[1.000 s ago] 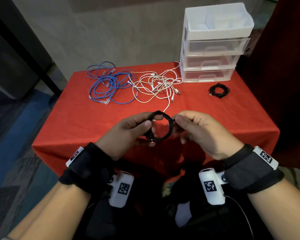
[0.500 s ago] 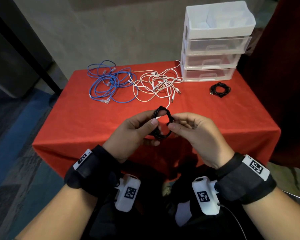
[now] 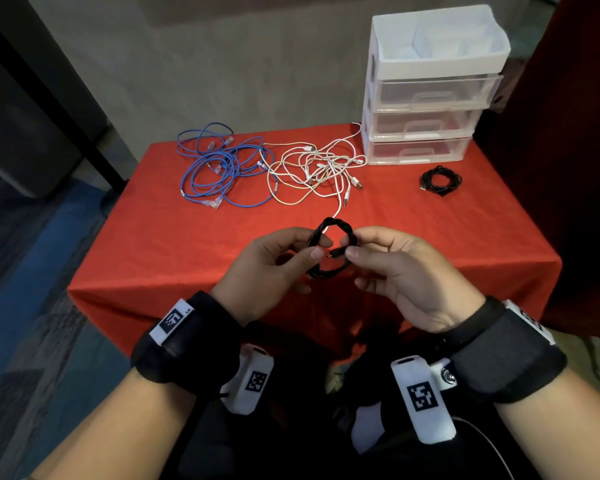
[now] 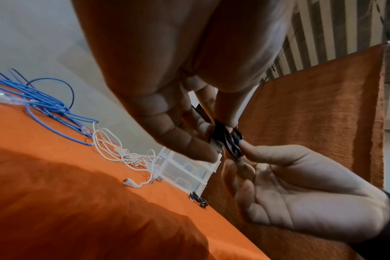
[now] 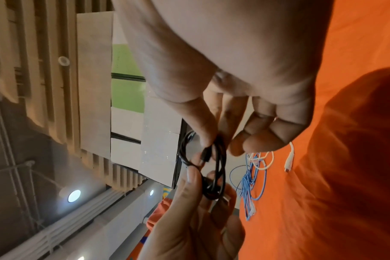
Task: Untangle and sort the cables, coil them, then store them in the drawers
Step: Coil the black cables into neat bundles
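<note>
A small black cable coil [image 3: 331,245] [image 4: 227,140] [image 5: 214,168] hangs above the red table's near edge, held by both hands. My left hand [image 3: 284,258] pinches its left side between thumb and fingers. My right hand [image 3: 368,251] pinches the cable's plug end against the coil's right side. Farther back lie a tangle of blue cables [image 3: 219,168], a tangle of white cables [image 3: 319,171] and a second black coil [image 3: 440,180] in front of the drawers [image 3: 426,123].
The white drawer unit has three shut clear drawers and an open top tray [image 3: 437,39]. The red tablecloth [image 3: 153,244] drops off at the front and right edges. A dark red curtain [image 3: 586,133] hangs at the right.
The hands have wound the black cable into a tighter, smaller coil. My right hand now pinches the plug end at the coil's side.
</note>
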Demonstrator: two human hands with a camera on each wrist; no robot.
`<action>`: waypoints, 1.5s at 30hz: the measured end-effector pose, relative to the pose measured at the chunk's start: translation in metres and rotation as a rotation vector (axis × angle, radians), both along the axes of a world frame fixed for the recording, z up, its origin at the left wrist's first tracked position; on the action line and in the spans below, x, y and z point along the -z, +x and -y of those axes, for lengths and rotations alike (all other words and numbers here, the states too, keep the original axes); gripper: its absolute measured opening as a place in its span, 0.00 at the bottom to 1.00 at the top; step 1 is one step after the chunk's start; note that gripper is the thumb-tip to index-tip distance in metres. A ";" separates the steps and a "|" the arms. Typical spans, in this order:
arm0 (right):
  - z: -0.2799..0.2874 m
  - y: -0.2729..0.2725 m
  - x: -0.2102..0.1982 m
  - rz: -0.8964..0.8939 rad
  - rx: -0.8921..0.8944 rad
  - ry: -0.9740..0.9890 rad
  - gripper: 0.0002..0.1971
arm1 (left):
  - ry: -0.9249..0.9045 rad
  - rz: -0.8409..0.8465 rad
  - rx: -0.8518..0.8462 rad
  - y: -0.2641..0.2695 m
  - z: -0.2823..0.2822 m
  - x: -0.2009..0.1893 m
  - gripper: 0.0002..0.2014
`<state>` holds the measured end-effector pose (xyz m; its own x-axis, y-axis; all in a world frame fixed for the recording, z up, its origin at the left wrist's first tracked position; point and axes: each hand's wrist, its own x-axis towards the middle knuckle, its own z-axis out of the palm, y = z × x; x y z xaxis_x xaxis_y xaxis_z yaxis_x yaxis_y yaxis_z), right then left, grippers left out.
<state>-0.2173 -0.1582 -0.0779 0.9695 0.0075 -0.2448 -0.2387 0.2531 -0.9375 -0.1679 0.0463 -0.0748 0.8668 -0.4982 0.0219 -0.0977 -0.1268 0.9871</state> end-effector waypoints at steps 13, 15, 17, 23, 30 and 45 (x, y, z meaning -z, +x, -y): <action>0.000 -0.004 -0.009 0.061 -0.147 -0.074 0.09 | -0.018 -0.069 -0.087 0.003 0.002 -0.006 0.08; -0.002 -0.005 -0.008 0.065 -0.130 -0.063 0.15 | -0.056 -0.102 -0.095 0.002 0.003 -0.007 0.09; -0.002 -0.006 -0.006 0.067 -0.109 -0.086 0.15 | -0.090 -0.136 -0.114 0.001 0.003 -0.007 0.10; 0.001 -0.006 0.001 0.130 -0.001 -0.213 0.09 | -0.158 -0.169 -0.143 -0.003 0.004 -0.007 0.10; 0.002 -0.003 -0.001 0.198 0.047 -0.244 0.03 | -0.187 -0.189 -0.141 -0.005 0.006 -0.008 0.09; -0.006 -0.006 -0.003 0.192 0.083 0.000 0.11 | -0.197 -0.151 -0.166 -0.010 0.014 -0.003 0.08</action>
<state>-0.2234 -0.1519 -0.0750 0.9957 -0.0742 -0.0558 -0.0344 0.2642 -0.9639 -0.1784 0.0322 -0.0717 0.9370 -0.3480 -0.0310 0.0579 0.0671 0.9961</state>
